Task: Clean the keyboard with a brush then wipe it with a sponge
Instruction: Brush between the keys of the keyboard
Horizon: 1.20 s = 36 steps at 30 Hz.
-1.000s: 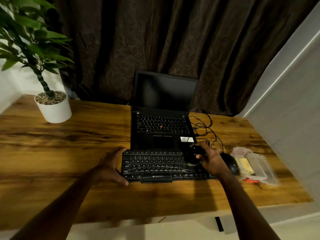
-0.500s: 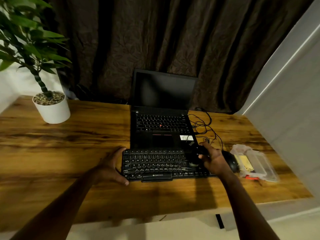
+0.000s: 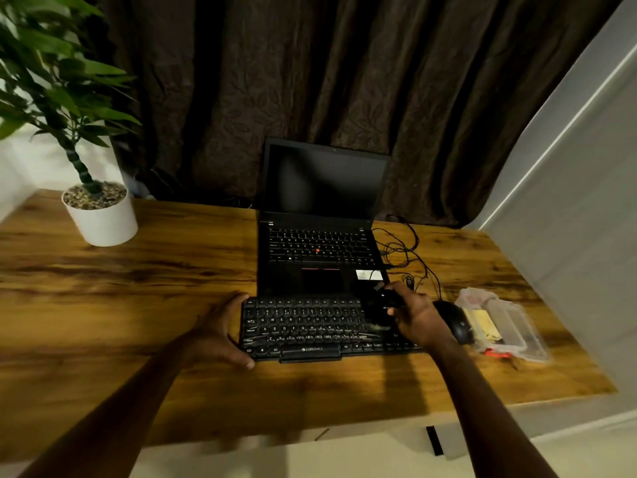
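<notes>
1. Where things are: the keyboard lies flat on the surface, right in front of the open laptop. The left hand grips its left end, thumb on the front edge and fingers curled at the back edge. The right hand is closed around a dark brush that sits over the right-hand keys. It's too dark to see the bristles properly.
2. Biggest risk, I'd say: the brush end is just beside the laptop's palm rest, so a long stroke away from the person could flick crumbs onto the laptop.
3. The mouse is just behind the right hand, with its cables looped nearby. A wide sweep to the right could knock the mouse or snag a wire.
4. If the left hand loosens, hard brushing could push the keyboard into the laptop.
5. Pressing too hard could lift a keycap. That's a guess, as nothing looks loose.
6. I can't pick out a sponge for sure. A yellowish piece in the clear case might be it, so the wipe looks not yet begun.
7. Versus a second ago, hardly anything differs. The left hand holds the same end, the brush stays over the same patch of keys, and only the view has shifted slightly.
</notes>
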Tool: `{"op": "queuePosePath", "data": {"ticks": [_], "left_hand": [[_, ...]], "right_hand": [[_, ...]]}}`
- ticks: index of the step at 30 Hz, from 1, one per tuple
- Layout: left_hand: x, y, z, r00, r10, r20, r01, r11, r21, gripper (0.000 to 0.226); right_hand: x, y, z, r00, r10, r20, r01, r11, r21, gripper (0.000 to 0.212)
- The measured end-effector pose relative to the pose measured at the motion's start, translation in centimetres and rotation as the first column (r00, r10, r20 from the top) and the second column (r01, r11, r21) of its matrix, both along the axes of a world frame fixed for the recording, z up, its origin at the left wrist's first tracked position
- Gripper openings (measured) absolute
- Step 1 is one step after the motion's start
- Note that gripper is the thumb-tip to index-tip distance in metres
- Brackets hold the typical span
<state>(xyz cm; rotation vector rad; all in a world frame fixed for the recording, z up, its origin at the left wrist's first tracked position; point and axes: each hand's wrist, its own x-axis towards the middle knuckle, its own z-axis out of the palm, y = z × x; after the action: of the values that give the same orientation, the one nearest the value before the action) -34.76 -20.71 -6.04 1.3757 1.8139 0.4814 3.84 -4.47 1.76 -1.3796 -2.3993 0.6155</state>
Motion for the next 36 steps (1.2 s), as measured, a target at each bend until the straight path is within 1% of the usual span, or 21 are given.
{"op": "queuePosePath", "data": {"ticks": [4,9,12,15,16,19,22,25,26,32,36], "left_hand": [[0.1,0.1,0.1,1.000,0.000,0.001,0.000,1.000,0.003,0.153],[0.1,0.0,0.3,1.000,0.012,-0.008,-0.013,1.000,-0.011,0.152],[0.1,0.0,0.4,1.000,0.004,0.021,-0.004,1.000,-0.009,0.152],[0.1,-0.1,0.4,1.000,-0.009,0.006,0.009,1.000,0.000,0.153],[0.0,-0.1,0.3,1.000,-0.006,0.008,0.006,1.000,-0.001,0.153],[0.0,0.0,0.3,0.999,0.000,0.036,-0.001,1.000,0.005,0.152],[0.4,0.1,0.6,1.000,0.008,0.005,-0.009,0.999,0.043,0.149],[1.0,0.0,1.3,0.999,0.025,-0.023,-0.024,0.998,0.065,0.142],[1.1,0.0,1.4,0.999,0.028,-0.031,-0.026,0.998,0.065,0.141],[0.6,0.0,1.1,1.000,0.022,-0.012,-0.021,0.997,0.068,0.146],[0.5,-0.1,0.8,1.000,0.010,0.010,-0.011,0.996,0.088,0.145]], "right_hand": [[-2.5,-1.1,-0.5,1.000,0.029,-0.003,-0.029,0.996,-0.084,0.055],[-4.6,-1.9,-0.5,0.989,0.083,-0.123,-0.095,0.991,-0.097,0.048],[-3.5,-1.4,-0.3,0.997,0.046,-0.065,-0.052,0.994,-0.094,0.051],[-1.9,-1.0,-0.1,0.999,0.006,0.034,-0.004,0.998,-0.068,0.047],[-1.8,-1.1,0.1,0.999,0.006,0.045,-0.003,0.998,-0.057,0.046],[-3.0,-1.6,0.3,0.999,0.037,0.018,-0.036,0.996,-0.078,0.047],[-5.1,-1.9,-0.4,0.996,0.086,-0.032,-0.089,0.988,-0.124,0.053],[-6.9,-2.3,-0.5,0.986,0.106,-0.128,-0.126,0.980,-0.155,0.043],[-7.2,-2.4,-0.3,0.984,0.107,-0.140,-0.130,0.978,-0.165,0.043],[-5.0,-1.6,0.5,0.993,0.074,-0.091,-0.088,0.982,-0.164,0.051],[-4.5,-1.4,0.8,0.995,0.076,-0.071,-0.086,0.984,-0.154,0.052]]}}
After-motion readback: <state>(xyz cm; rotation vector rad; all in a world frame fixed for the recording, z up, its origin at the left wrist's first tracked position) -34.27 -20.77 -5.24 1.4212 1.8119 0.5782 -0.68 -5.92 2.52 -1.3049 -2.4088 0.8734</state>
